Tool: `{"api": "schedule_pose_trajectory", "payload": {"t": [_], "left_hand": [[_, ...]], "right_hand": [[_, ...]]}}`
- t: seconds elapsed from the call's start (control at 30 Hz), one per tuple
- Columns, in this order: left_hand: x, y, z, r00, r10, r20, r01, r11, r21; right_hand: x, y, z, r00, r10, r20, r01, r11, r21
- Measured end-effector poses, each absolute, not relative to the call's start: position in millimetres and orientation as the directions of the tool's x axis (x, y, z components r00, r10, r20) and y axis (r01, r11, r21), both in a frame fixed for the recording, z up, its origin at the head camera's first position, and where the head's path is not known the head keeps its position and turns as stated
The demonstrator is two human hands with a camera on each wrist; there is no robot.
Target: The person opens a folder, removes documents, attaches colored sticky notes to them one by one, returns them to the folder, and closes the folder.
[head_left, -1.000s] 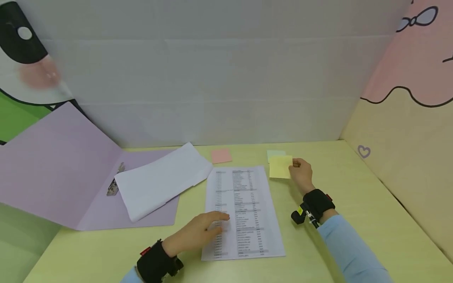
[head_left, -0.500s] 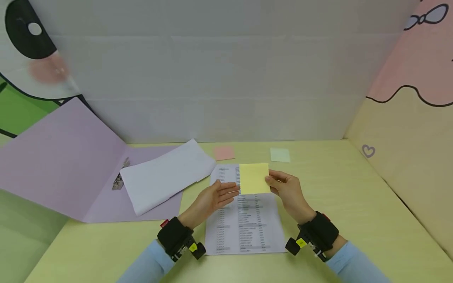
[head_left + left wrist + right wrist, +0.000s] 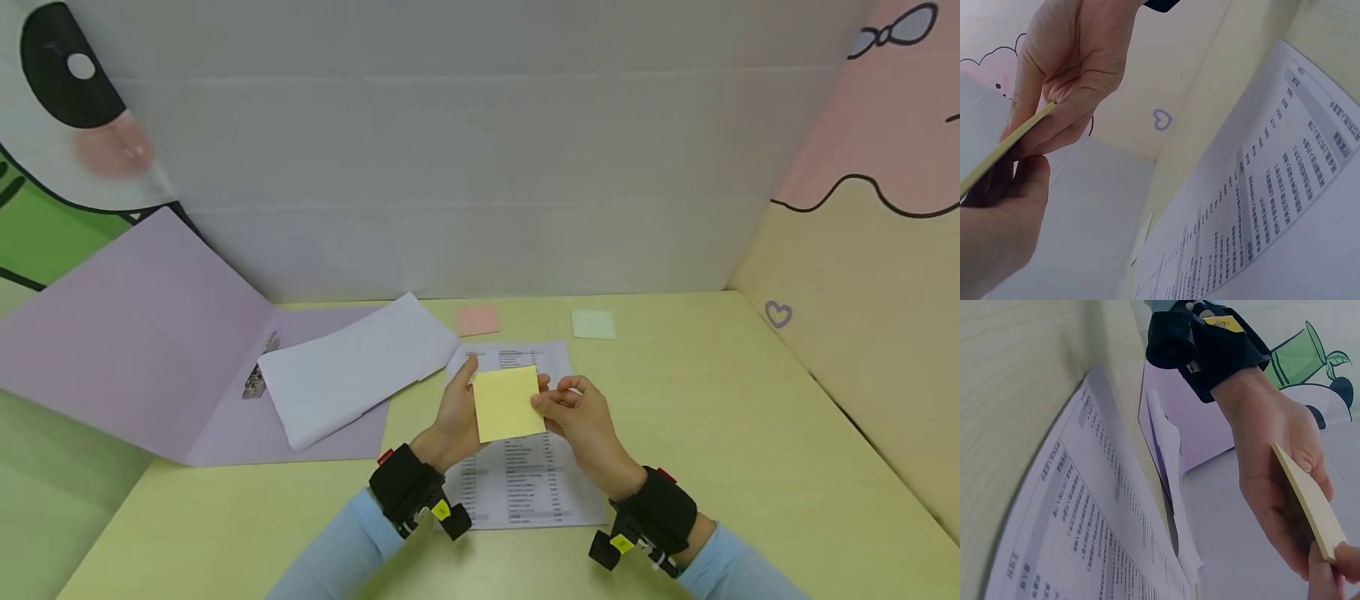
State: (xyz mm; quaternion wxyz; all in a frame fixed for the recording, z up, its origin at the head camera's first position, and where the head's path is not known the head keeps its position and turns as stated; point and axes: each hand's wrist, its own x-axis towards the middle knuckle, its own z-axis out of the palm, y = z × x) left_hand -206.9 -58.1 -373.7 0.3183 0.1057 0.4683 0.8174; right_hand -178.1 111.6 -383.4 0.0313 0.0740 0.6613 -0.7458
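A yellow pad of sticky notes [image 3: 510, 404] is held up over a printed sheet [image 3: 525, 487]. My right hand [image 3: 592, 433] pinches the pad's right edge between thumb and fingers. Behind the pad lies my left hand [image 3: 453, 417], palm against its back and thumb raised beside its upper left corner. Seen edge-on in the right wrist view, the pad [image 3: 1311, 503] shows some thickness and sits along the left palm. Part of the left fingers is hidden by it. Columns of text and grey bands fill the sheet, which lies flat on the table.
An open purple folder [image 3: 142, 342] with a metal clip [image 3: 257, 377] stands at the left, folded white paper [image 3: 360, 371] lying across it. Pink [image 3: 477, 319] and pale green sticky notes [image 3: 592, 323] lie near the back wall. Side walls bound the yellow table [image 3: 712, 400].
The right hand has brought the yellow pad from beside the green note leftward over the sheet. The left hand has risen off the sheet and moved behind the pad.
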Motion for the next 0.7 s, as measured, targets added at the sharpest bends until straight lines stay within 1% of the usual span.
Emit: {"api": "schedule_pose_trajectory", "payload": {"t": [0.1,0.2,0.33,0.43,0.53,0.57,0.6,0.63,0.67,0.7], "left_hand": [[-206.6,-55.7,-374.8,-0.779,0.610,-0.143,-0.433,-0.358,0.827],[-207.4,-53.3,-375.2,-0.784,0.600,-0.159,-0.439,-0.354,0.826],[-206.6,-54.8,-374.8,-0.783,0.598,-0.170,-0.440,-0.341,0.830],[-205.7,-56.0,-375.2,-0.777,0.607,-0.166,-0.441,-0.337,0.832],[-205.2,-57.4,-375.6,-0.780,0.604,-0.161,-0.435,-0.340,0.834],[-205.2,-57.8,-375.2,-0.786,0.598,-0.159,-0.431,-0.345,0.834],[-205.2,-58.2,-374.7,-0.790,0.593,-0.156,-0.427,-0.349,0.834],[-205.4,-58.6,-374.3,-0.792,0.590,-0.156,-0.427,-0.353,0.832],[-205.6,-59.0,-374.0,-0.792,0.590,-0.156,-0.427,-0.352,0.833],[-205.8,-59.1,-373.5,-0.793,0.590,-0.154,-0.426,-0.355,0.832]], "right_hand": [[-176.9,112.5,-385.5,-0.988,0.061,-0.141,0.131,-0.140,-0.981],[-175.7,113.4,-386.5,-0.989,0.068,-0.130,0.120,-0.125,-0.985],[-174.8,111.1,-386.8,-0.993,0.068,-0.101,0.097,-0.066,-0.993],[-173.3,110.4,-387.7,-0.999,0.045,-0.030,0.030,0.000,-1.000],[-171.7,110.0,-389.5,-0.994,0.020,0.108,-0.103,0.158,-0.982],[-171.4,110.2,-389.9,-0.984,0.004,0.181,-0.175,0.231,-0.957],[-171.4,110.8,-390.5,-0.962,-0.018,0.272,-0.263,0.325,-0.909],[-171.7,111.5,-390.7,-0.927,-0.042,0.372,-0.353,0.424,-0.834],[-171.9,112.3,-390.2,-0.877,-0.080,0.473,-0.444,0.512,-0.735],[-172.1,113.0,-389.4,-0.814,-0.132,0.566,-0.524,0.589,-0.615]]}}
